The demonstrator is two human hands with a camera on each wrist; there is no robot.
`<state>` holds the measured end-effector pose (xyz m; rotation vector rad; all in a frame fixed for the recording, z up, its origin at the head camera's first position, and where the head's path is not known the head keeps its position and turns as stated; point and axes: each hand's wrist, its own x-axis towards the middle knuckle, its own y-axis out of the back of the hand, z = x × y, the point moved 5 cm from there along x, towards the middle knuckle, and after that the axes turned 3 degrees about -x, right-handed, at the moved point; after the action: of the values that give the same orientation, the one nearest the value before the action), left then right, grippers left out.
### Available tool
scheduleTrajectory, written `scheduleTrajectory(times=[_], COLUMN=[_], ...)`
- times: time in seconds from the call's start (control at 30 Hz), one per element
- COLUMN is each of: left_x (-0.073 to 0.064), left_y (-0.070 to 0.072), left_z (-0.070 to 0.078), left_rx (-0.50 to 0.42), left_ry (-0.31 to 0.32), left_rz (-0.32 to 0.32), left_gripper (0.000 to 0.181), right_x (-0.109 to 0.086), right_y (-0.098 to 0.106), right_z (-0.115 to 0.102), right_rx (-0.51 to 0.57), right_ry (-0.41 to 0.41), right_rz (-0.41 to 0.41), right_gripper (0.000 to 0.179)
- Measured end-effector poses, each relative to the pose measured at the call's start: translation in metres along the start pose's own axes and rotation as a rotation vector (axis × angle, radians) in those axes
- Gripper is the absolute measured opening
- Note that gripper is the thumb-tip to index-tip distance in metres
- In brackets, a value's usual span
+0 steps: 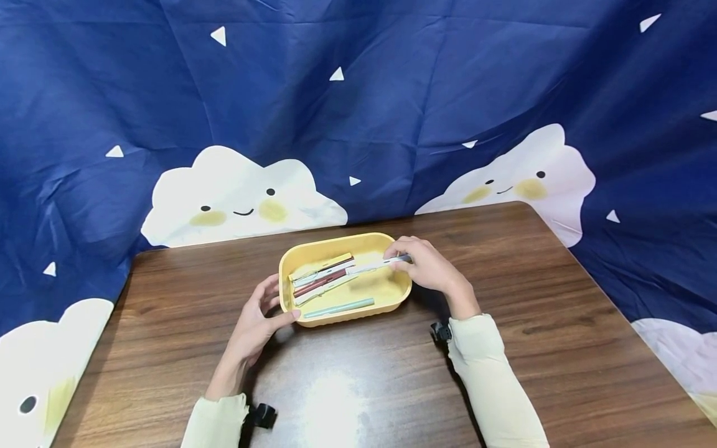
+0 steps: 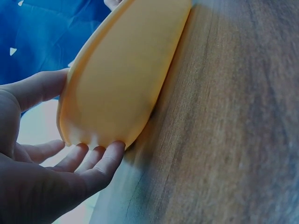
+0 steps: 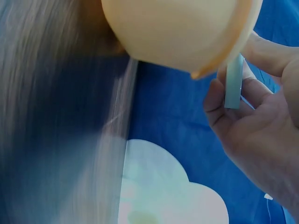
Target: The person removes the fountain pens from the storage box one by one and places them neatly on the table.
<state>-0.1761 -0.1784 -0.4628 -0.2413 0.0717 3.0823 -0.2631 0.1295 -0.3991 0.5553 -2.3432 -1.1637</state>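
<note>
A yellow plastic tray [image 1: 336,322] with rounded corners sits on the table, several pens inside it. My left hand [image 1: 254,326] holds its left end, thumb at the rim; in the left wrist view the fingers [image 2: 105,165] curl against the tray's outer wall [image 2: 112,79]. Over the right end of the tray, my right hand [image 1: 422,264] pinches a pale pen [image 1: 372,266] with a grey-blue end, which shows in the right wrist view as a flat-ended light barrel [image 3: 232,88]. Inside lie a dark red pen [image 1: 319,283] among others at the left and a teal pen [image 1: 338,308] along the near side.
The tray stands on a dark wooden table [image 1: 358,367] with a bright light reflection near the front. Behind it hangs a blue cloth [image 1: 358,118] printed with white clouds and triangles. A small black wrist camera [image 1: 440,331] sits at the right cuff, another [image 1: 264,415] at the left.
</note>
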Motion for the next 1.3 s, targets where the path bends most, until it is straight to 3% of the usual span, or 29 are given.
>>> scheduleTrajectory(times=[0.43,1.3], left_x=[0.0,0.0], left_y=[0.0,0.0], left_z=[0.001,0.0], left_rx=[0.002,0.001], left_ry=[0.003,-0.019], left_rz=[0.0,-0.005], left_gripper=[0.085,0.084], right_x=[-0.007,-0.019], right_y=[0.013,0.033], right_z=[0.018,0.056], right_rx=[0.038,0.013], right_ry=[-0.052,-0.126], right_rz=[0.003,0.041], right_gripper=[0.009,0.008])
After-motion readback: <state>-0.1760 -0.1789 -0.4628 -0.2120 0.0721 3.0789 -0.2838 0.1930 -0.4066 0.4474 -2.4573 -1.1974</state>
